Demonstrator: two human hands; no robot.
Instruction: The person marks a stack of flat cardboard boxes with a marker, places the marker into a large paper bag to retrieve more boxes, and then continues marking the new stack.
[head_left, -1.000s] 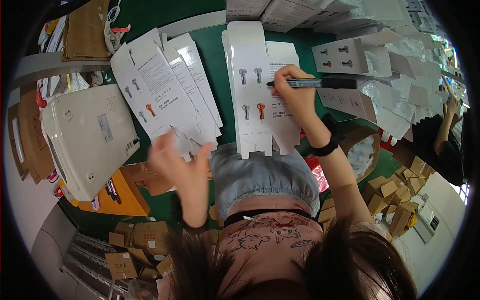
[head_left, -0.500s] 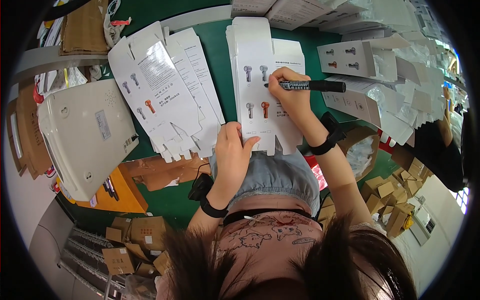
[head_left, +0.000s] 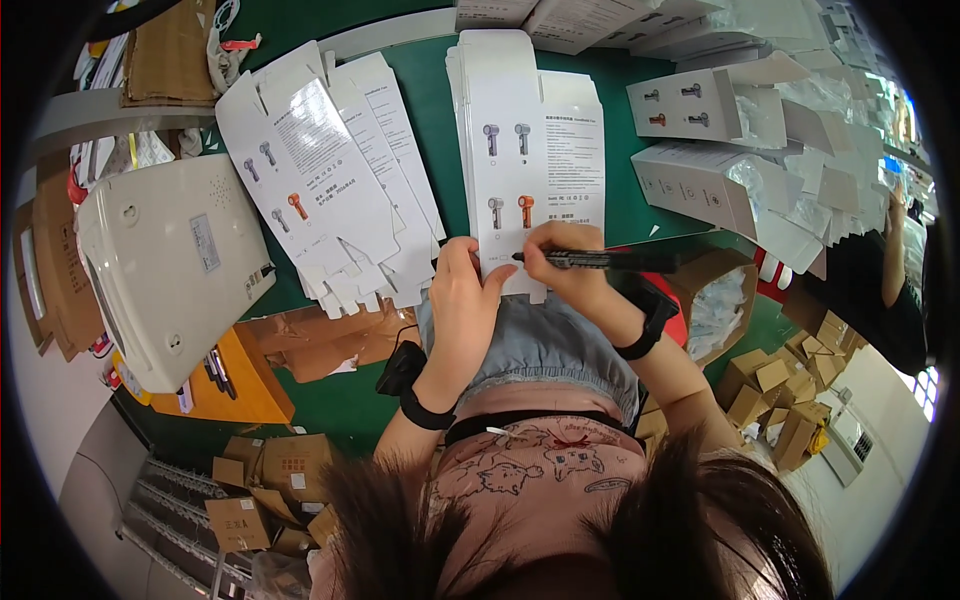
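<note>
A black marker pen [head_left: 610, 261] is gripped in my right hand [head_left: 565, 262], its tip down at the small printed boxes low on a white flattened carton [head_left: 508, 90]. That carton tops a stack and carries pictures of handheld fans, one of them orange. A dark dot fills the small circle beneath the upper right fan picture. My left hand [head_left: 463, 305] rests at the stack's lower left edge, thumb spread onto the carton and apart from the other fingers. To its left lies a second, fanned-out pile of flattened cartons [head_left: 320, 190] with the same print.
Opened white boxes [head_left: 690, 185] with clear plastic bags inside crowd the right side. A cream plastic device [head_left: 175, 265] stands at the left, above pens [head_left: 218, 372] on an orange surface. Brown cardboard boxes [head_left: 780, 385] lie low on the right. Another person's arm [head_left: 893, 245] shows at far right.
My right hand has moved the marker down the carton, from the upper right fan picture to the printed boxes below. A dark dot now shows in that picture's circle. My left hand stays put.
</note>
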